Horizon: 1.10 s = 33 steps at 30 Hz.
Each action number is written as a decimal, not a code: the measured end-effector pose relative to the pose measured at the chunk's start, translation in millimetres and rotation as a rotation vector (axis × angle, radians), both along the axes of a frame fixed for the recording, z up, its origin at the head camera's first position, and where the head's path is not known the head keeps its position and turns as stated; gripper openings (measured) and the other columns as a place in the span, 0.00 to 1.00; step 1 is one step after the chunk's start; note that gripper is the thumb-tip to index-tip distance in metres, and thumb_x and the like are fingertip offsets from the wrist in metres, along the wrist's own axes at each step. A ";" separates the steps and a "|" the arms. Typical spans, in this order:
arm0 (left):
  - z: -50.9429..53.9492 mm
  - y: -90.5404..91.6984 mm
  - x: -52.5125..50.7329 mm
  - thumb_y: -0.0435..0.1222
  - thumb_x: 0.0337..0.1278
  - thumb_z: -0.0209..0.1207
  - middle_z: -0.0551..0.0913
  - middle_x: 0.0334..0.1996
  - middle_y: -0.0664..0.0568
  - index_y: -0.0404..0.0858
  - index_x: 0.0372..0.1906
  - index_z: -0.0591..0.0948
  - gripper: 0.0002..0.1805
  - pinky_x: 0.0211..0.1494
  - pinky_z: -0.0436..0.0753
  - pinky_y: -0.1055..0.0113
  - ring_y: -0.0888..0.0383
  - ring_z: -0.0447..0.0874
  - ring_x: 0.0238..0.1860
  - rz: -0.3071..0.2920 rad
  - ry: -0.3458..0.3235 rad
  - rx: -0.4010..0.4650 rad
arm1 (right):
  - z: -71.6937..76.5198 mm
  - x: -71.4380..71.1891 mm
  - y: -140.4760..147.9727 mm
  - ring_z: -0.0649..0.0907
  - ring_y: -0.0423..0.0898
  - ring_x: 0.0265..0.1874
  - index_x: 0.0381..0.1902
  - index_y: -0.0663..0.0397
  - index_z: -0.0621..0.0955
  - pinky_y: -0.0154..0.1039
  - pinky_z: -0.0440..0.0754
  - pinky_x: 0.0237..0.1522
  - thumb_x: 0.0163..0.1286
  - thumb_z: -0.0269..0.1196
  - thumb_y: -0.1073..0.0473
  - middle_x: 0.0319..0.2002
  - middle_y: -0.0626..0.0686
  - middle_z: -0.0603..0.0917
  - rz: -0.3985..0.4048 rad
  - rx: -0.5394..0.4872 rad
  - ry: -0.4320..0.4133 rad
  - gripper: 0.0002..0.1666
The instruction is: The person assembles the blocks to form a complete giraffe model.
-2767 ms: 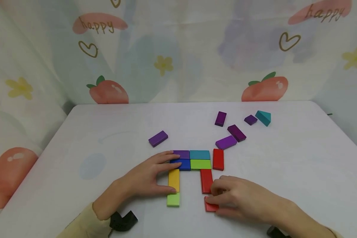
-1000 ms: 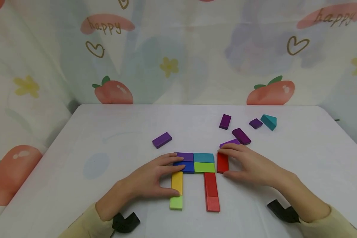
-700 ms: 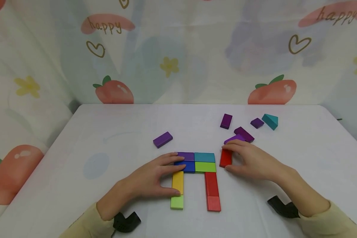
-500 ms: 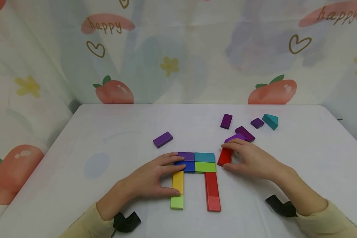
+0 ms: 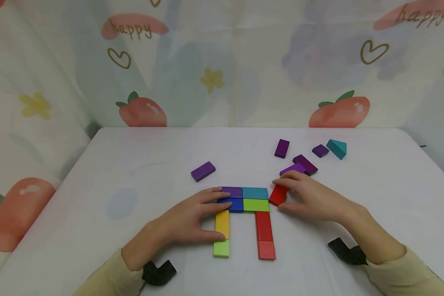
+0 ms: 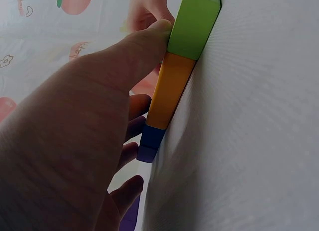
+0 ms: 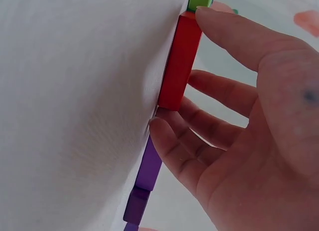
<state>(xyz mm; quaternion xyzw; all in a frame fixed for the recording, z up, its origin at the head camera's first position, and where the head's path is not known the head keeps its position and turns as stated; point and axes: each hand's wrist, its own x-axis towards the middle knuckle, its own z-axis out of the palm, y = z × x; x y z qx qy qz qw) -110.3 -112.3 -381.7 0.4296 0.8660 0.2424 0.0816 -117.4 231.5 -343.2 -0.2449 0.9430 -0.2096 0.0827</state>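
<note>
Flat blocks form an arch on the white table: purple (image 5: 232,192), teal (image 5: 255,193), blue (image 5: 234,205) and lime (image 5: 256,205) on top. One leg is a yellow block (image 5: 222,224) over a light green block (image 5: 220,248); the other is a red block (image 5: 264,226) over a shorter red one (image 5: 267,250). My left hand (image 5: 181,220) rests on the left side, fingers extended over the purple and blue blocks, thumb near the yellow-green joint. My right hand (image 5: 320,201) holds a tilted loose red block (image 5: 278,195) between thumb and fingers, its corner beside the lime block.
Just behind the right fingers lie a violet block (image 5: 293,168) and a dark purple block (image 5: 305,165). Farther back are another purple block (image 5: 282,148), a small purple piece (image 5: 320,150) and a teal triangle (image 5: 337,149). A lone purple block (image 5: 203,171) lies behind the arch.
My right hand has left the short red block, now set against the right leg, and gone to the loose red block, which has turned from straight to tilted. The left hand stays put.
</note>
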 end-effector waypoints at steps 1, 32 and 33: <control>-0.2 -0.3 0.1 0.59 0.56 0.67 0.61 0.76 0.62 0.49 0.73 0.74 0.40 0.74 0.64 0.56 0.61 0.49 0.78 0.001 0.000 0.002 | -0.1 -0.2 0.1 0.76 0.58 0.56 0.64 0.55 0.80 0.48 0.87 0.45 0.61 0.75 0.49 0.59 0.60 0.76 -0.001 0.002 0.000 0.36; 1.1 -0.9 -1.0 0.59 0.56 0.68 0.61 0.76 0.63 0.49 0.73 0.73 0.41 0.74 0.63 0.56 0.63 0.47 0.78 0.009 -0.038 -0.006 | 4.7 -17.5 18.7 0.70 0.66 0.61 0.69 0.57 0.75 0.64 0.80 0.53 0.65 0.71 0.53 0.62 0.66 0.71 -0.134 0.052 0.114 0.36; 0.7 -0.7 -1.3 0.59 0.56 0.68 0.60 0.76 0.63 0.50 0.73 0.73 0.41 0.74 0.63 0.56 0.63 0.47 0.78 0.008 -0.040 -0.004 | 4.1 -18.8 19.8 0.69 0.66 0.61 0.69 0.56 0.75 0.64 0.80 0.53 0.65 0.71 0.52 0.61 0.66 0.71 -0.140 0.063 0.113 0.36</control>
